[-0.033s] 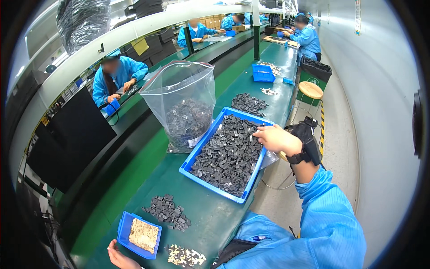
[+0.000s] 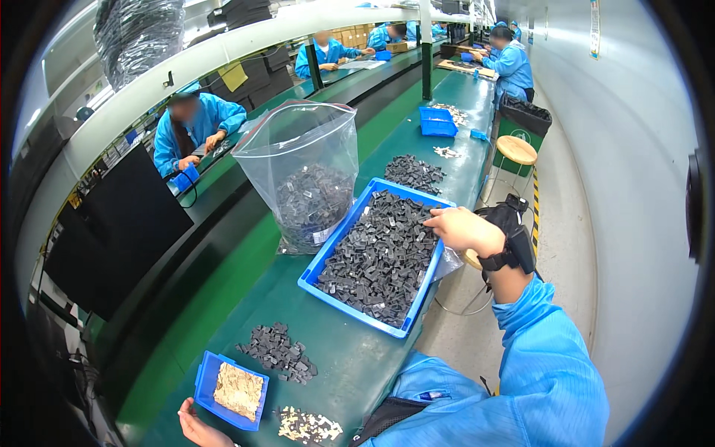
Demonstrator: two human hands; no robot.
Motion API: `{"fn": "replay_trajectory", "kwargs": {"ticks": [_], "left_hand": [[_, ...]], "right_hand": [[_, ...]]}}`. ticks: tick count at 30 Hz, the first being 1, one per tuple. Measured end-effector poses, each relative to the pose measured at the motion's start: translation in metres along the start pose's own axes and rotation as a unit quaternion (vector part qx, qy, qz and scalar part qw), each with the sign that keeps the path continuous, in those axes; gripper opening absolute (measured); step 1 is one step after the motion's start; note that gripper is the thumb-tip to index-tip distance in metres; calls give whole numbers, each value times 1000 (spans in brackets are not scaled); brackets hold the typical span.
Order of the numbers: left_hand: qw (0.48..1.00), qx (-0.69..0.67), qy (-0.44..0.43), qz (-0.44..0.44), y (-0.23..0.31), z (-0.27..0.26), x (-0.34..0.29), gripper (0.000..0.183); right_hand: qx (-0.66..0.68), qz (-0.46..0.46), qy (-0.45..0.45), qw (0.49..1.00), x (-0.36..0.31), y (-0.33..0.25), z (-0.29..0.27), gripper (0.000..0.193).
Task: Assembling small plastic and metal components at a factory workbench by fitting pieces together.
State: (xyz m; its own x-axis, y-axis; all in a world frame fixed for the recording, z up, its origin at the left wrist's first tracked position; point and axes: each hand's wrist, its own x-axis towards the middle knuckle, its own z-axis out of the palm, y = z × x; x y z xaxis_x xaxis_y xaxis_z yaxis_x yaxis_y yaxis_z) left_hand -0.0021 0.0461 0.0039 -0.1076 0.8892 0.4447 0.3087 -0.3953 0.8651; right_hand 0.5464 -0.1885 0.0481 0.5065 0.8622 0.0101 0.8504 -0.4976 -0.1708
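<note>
A blue tray full of small black plastic pieces lies on the green bench. Over its right rim reaches my right hand, fingers bent together with their tips at the pieces; whatever they pinch is hidden. At the lower left, my left hand is beside a small blue bin, holding nothing visible, its fingers apart. Thin, pale beige pieces fill that bin. A heap of black pieces lies between bin and tray, and black and cream bits are scattered nearer me.
Behind the tray stands an open clear zip bag holding more black pieces. Farther along the bench are another black heap and a blue bin. A stool and a lined waste bin stand at right. Co-workers sit beyond.
My right hand has shifted very slightly to the right at the tray's edge. My left hand and the things on the bench look the same.
</note>
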Motion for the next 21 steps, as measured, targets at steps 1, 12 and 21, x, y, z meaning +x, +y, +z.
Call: {"fn": "replay_trajectory", "kwargs": {"ticks": [1, 12, 21], "left_hand": [[1000, 5, -1, 1, -1, 1, 2, 51], [1000, 20, -4, 19, -3, 0, 3, 49], [1000, 27, 1, 7, -4, 0, 3, 47]], "right_hand": [[11, -21, 8, 1000, 0, 15, 3, 35], [62, -8, 53, 997, 5, 17, -17, 39], [47, -119, 123, 984, 4, 21, 0, 11]]}}
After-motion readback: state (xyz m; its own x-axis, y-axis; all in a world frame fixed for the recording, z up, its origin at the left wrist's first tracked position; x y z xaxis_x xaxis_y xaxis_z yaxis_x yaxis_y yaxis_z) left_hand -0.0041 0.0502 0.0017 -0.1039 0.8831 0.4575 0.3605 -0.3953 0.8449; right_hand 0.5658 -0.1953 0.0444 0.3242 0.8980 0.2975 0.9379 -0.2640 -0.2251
